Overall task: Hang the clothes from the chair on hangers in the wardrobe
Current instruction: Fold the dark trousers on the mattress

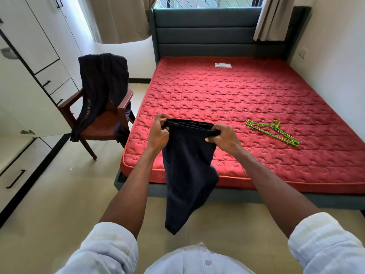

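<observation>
Both arms reach forward, bare forearms out of rolled pale sleeves, hands raised level just above the near edge of the mattress [256,99]. Left hand [159,133] curls its fingers round the left end of the dark shorts' [187,165] waistband, knuckles up. Right hand [225,137] pinches the right end, thumb underneath, wrist bent slightly inward.
</observation>
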